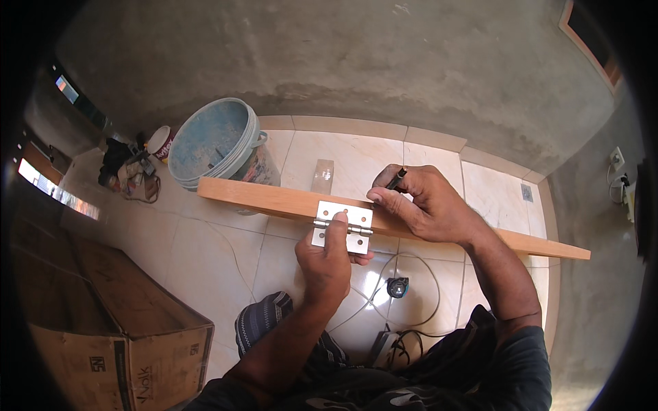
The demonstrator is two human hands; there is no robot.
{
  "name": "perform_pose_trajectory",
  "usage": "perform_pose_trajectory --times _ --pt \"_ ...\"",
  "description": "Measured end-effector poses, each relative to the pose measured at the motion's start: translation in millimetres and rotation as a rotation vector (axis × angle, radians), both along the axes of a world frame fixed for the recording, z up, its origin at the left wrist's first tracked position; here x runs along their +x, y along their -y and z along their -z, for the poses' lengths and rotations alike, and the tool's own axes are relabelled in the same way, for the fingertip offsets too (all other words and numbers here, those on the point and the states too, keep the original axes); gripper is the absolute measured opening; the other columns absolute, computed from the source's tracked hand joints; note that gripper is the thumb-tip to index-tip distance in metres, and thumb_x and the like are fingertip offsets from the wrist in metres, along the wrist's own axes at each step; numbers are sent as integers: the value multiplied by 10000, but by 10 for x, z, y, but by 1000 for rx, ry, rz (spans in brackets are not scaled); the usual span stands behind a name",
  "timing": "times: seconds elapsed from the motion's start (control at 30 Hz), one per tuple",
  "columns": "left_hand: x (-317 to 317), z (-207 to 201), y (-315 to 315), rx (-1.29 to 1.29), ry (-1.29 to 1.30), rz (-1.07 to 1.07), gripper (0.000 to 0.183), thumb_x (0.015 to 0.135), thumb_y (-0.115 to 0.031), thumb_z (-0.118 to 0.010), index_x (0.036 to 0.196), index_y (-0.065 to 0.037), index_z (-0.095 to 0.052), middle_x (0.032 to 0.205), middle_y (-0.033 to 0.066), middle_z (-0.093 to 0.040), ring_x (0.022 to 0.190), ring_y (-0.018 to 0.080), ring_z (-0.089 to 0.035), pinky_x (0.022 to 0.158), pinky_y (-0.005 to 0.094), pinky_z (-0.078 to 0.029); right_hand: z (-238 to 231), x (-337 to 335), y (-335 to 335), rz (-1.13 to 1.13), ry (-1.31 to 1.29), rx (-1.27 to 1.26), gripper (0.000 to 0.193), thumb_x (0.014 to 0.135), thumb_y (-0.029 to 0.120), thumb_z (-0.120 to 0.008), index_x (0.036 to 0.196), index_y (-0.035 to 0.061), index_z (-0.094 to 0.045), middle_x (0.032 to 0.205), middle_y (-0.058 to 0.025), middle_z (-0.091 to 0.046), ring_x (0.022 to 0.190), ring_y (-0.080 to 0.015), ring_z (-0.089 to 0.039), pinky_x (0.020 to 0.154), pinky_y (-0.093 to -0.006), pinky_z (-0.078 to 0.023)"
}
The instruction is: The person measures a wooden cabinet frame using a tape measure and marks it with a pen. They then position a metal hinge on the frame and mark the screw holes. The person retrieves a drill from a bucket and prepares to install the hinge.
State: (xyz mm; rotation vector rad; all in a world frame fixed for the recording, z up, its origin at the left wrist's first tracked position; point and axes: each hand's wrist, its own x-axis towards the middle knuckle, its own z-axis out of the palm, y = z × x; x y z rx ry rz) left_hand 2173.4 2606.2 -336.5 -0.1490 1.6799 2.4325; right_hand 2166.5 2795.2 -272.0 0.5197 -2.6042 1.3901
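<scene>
A long wooden board [274, 200] lies crosswise in front of me. My left hand [327, 264] presses a silver butt hinge [359, 218] against it, thumb on top and fingers underneath. The hinge is opened flat, its knuckle running along the board, with one leaf over the wood and the other overhanging the near edge. Just to the right, my right hand [428, 205] is closed around a short dark pen-like stick [397, 179], pinched between thumb and fingers above the board. Its exact kind is not clear, and its lower end is hidden.
A light-blue bucket [212, 140] stands behind the board's left end, near a small paint tub [160, 142]. At the lower left is a large cardboard box [168, 363]. A small black-and-blue tool [397, 287] and a looping cable [437, 301] lie on the tiled floor [301, 154].
</scene>
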Motion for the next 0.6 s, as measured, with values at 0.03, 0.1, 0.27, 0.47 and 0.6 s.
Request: perform_pose_trajectory --times 0.03,0.1,0.27,0.47,0.6 --pt "5 1 -3 3 -1 1 368 1005 -282 -637 1050 82 -651 788 151 -688 554 221 -674 438 323 -560 15 17 4 3 -15 -7 299 1051 255 -611 944 2 -728 738 -147 -677 661 -248 -630 654 -385 -495" --pt "2 4 -1 5 -1 1 369 1004 -282 -637 1047 85 -650 785 151 -686 553 220 -673 438 323 -561 44 29 13 3 -44 -21 290 1051 250 -610 951 3 -724 754 -148 -685 673 -249 -641 662 -380 -501" --pt "-4 -8 12 4 4 6 372 1002 -284 -636 1046 85 -648 786 150 -685 554 222 -672 442 325 -566 52 43 11 3 -64 -1 273 1052 226 -601 948 3 -720 772 -145 -689 687 -258 -651 670 -377 -506" --pt "-3 -10 10 -11 10 -1 368 998 -277 -636 1068 83 -646 809 148 -691 562 221 -675 443 324 -565 85 83 31 23 -93 -42 236 1041 191 -612 930 4 -704 773 -142 -678 684 -270 -649 660 -381 -502" --pt "-3 3 0 -4 19 4 362 996 -272 -637 1080 80 -645 819 147 -695 565 217 -675 440 322 -562 115 106 37 26 -131 -45 210 1024 166 -638 920 -9 -689 778 -146 -670 696 -281 -650 654 -378 -503"
